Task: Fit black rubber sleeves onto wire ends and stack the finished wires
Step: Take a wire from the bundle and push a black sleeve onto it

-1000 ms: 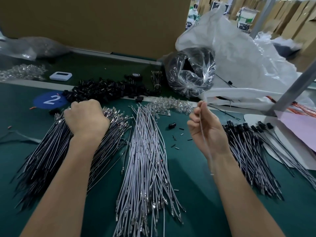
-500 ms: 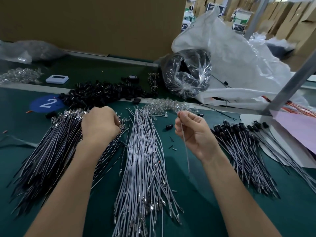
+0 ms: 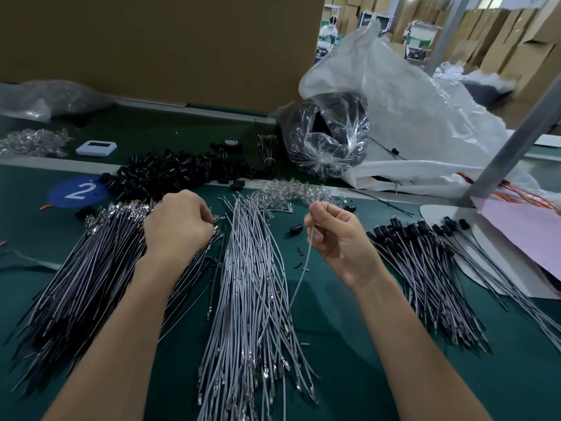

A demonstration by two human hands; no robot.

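Observation:
My right hand [image 3: 337,235] pinches one grey wire [image 3: 300,275] near its top end; the wire hangs down over the green mat. My left hand [image 3: 177,223] is curled over the far ends of the dark wire pile [image 3: 91,268], fingertips at the metal terminals; whether it holds one I cannot tell. A pile of grey wires [image 3: 252,299] lies between my hands. Finished wires with black sleeves [image 3: 425,268] lie stacked to the right. Loose black rubber sleeves [image 3: 176,174] are heaped at the back, and one single black sleeve [image 3: 296,229] lies near my right hand.
Clear plastic pieces [image 3: 288,192] lie behind the grey pile. A clear bag of black parts [image 3: 328,138] and a big white bag [image 3: 409,117] stand at the back right. A slanted metal post [image 3: 510,141], pink paper [image 3: 528,232] and a blue "2" marker [image 3: 77,191] border the mat.
My left hand slid right along the dark wire ends toward the grey pile. My right hand moved left with the grey wire still pinched in it.

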